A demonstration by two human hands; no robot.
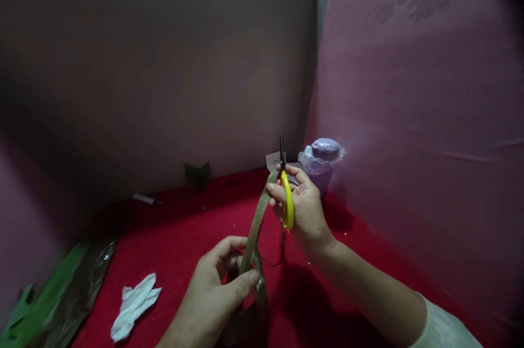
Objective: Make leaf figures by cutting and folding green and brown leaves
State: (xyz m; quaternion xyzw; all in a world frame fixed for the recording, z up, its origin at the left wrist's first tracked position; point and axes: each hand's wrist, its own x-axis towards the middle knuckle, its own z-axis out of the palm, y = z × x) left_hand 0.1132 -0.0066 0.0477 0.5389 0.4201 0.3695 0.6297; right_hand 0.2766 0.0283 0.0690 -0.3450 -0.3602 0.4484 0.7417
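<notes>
A long olive-green strip, leaf-like in look, runs up between my two hands. My left hand is closed on its lower part, thumb in front and fingers behind. Higher up, my right hand pinches the strip's top end between thumb and fingers. That same hand also carries a pair of scissors with yellow handles and dark blades pointing up. A thin dark strand hangs in a loop below my right hand. The lower end of the strip is partly hidden by my left hand.
Red cloth covers the surface. A crumpled white tissue and long green leaves in clear wrap lie at left. Further back are a white tube, a folded green piece, a white card and a plastic-covered purple container.
</notes>
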